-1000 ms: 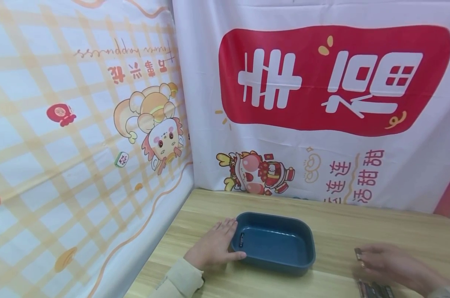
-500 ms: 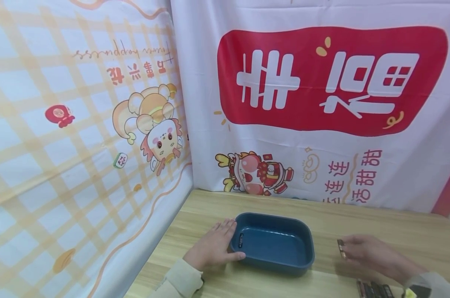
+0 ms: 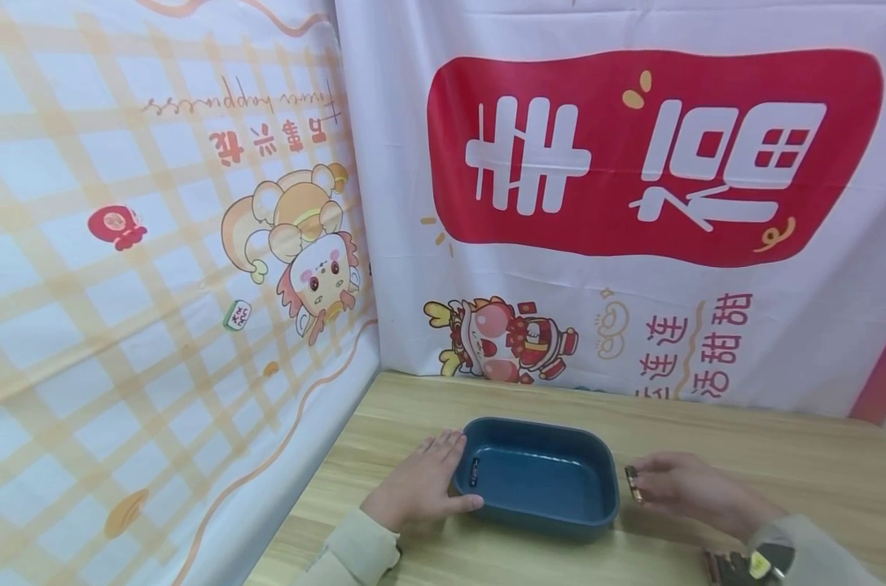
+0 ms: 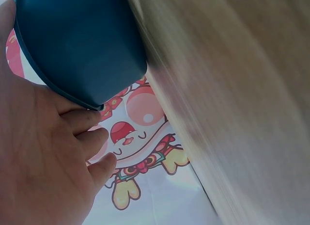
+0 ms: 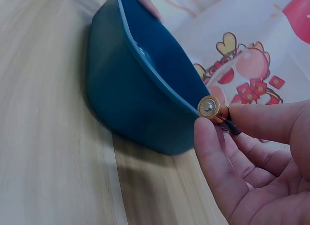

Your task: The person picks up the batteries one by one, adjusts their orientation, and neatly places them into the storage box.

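A dark blue rectangular bin [image 3: 560,521] stands on the wooden table. Inside it, a battery [image 3: 475,472] lies along the left end. My left hand [image 3: 419,482] rests against the bin's left end, fingers extended at the rim and thumb along the front side. Between the thumb and fingertips of my right hand [image 3: 695,492] is a battery [image 5: 220,114] with a copper-coloured end, pinched just off the bin's right end. In the right wrist view its metal terminal faces the camera, and the bin wall is right behind it.
Several batteries [image 3: 723,567] lie at the front right of the table [image 3: 677,423], partly hidden by my right wrist. A printed cloth [image 3: 399,244] hangs along the back, and another checked cloth [image 3: 157,342] covers the left side.
My right hand has moved left with the battery, from near the batteries at the front right to beside the bin. The left hand and the bin have stayed in place.
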`<state>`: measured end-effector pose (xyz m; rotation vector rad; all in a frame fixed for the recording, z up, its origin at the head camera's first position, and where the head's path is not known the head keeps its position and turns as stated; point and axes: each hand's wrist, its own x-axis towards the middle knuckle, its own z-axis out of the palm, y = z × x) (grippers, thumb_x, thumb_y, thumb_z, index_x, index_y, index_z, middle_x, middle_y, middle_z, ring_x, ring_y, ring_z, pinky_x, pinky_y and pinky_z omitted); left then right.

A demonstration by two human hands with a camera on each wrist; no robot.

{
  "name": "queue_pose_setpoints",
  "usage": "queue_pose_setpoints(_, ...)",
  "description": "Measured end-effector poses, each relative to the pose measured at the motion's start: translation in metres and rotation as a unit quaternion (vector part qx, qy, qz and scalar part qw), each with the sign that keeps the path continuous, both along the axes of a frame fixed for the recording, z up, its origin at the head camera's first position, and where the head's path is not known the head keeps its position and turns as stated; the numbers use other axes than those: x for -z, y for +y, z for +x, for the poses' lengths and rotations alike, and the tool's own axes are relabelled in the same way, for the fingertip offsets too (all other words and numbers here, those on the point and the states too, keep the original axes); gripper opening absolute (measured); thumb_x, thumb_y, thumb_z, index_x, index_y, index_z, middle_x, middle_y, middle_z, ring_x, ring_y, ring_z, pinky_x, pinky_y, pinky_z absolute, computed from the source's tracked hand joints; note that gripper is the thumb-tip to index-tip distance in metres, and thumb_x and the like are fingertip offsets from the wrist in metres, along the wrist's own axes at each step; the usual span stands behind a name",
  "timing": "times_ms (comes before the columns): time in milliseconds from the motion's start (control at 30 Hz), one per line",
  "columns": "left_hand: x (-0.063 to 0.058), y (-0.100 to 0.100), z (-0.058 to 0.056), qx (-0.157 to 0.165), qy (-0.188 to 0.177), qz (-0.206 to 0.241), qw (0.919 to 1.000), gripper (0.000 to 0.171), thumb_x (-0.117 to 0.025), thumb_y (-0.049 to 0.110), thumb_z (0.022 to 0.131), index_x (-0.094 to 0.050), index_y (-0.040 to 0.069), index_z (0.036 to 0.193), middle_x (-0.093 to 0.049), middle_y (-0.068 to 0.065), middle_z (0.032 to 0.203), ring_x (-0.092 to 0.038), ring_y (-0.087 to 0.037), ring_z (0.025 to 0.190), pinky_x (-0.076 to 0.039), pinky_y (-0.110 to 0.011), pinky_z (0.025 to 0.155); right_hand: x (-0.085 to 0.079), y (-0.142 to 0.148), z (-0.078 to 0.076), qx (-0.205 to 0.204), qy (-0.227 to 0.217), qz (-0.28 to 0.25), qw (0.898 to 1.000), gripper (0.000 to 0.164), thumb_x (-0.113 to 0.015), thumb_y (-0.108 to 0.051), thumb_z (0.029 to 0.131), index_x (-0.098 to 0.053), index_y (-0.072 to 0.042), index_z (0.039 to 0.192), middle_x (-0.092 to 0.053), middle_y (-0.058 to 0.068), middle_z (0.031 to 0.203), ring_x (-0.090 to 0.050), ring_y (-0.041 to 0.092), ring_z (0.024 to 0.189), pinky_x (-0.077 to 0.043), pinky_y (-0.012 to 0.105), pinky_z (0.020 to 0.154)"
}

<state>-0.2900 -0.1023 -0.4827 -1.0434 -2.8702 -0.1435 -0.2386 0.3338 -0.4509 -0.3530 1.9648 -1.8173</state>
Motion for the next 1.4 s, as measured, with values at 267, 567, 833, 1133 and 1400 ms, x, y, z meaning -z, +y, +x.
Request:
queue_pose_setpoints(267, 0.002, 0.000, -0.001, -0.001, 0.005, -0.006, 1.0000, 0.104, -0.034, 0.081, 0.085, -0.025, 0.004, 0.154, -0.021, -0.010, 0.160, -0.016, -0.027, 0.146, -0.018, -0.046, 0.116, 0.004, -0.019, -0.006, -0.002, -0.017, -0.024, 1.000, 0.045, -0.056, -0.004, 0.096, -0.041, 0.021, 0.129, -0.061, 0.021, 0.113, -0.062, 0.028, 0.103, -0.051, 0.045, 0.092)
queue_pose_setpoints(567, 0.001, -0.001, -0.003, -0.010, -0.005, -0.009, 0.9999, 0.105, -0.034, 0.082, 0.084, -0.023, 0.005, 0.155, -0.021, -0.010, 0.160, -0.013, -0.025, 0.147, -0.015, -0.044, 0.116, -0.006, -0.041, -0.012, 0.009, -0.014, -0.022, 1.000, 0.045, -0.057, -0.005, 0.095, -0.039, 0.019, 0.129, -0.060, 0.018, 0.106, -0.063, 0.024, 0.098, -0.050, 0.048, 0.093)
queue_pose_setpoints(833, 0.003, -0.001, -0.003, -0.005, 0.001, -0.006, 1.0000, 0.104, -0.034, 0.082, 0.084, -0.024, 0.005, 0.154, -0.020, -0.009, 0.160, -0.015, -0.026, 0.146, -0.016, -0.046, 0.116, -0.012, -0.059, -0.014, 0.006, -0.014, -0.014, 1.000, 0.042, -0.057, -0.004, 0.095, -0.042, 0.018, 0.128, -0.061, 0.017, 0.103, -0.064, 0.029, 0.097, -0.051, 0.048, 0.091)
queue_pose_setpoints(1133, 0.004, -0.002, -0.002, 0.002, 0.004, 0.002, 1.0000, 0.103, -0.037, 0.080, 0.085, -0.025, 0.004, 0.154, -0.020, -0.011, 0.160, -0.017, -0.028, 0.146, -0.018, -0.047, 0.116, -0.013, -0.086, -0.018, -0.002, -0.018, 0.009, 1.000, 0.041, -0.061, -0.006, 0.094, -0.047, 0.016, 0.125, -0.061, 0.025, 0.109, -0.064, 0.035, 0.099, -0.055, 0.046, 0.086)
queue_pose_setpoints(1400, 0.004, -0.002, -0.003, 0.001, 0.004, 0.000, 1.0000, 0.102, -0.038, 0.079, 0.086, -0.025, 0.005, 0.154, -0.020, -0.010, 0.160, -0.016, -0.027, 0.146, -0.017, -0.046, 0.116, -0.005, -0.105, -0.028, -0.007, -0.025, 0.015, 1.000, 0.035, -0.060, -0.002, 0.092, -0.051, 0.015, 0.121, -0.063, 0.023, 0.105, -0.066, 0.030, 0.095, -0.055, 0.046, 0.084)
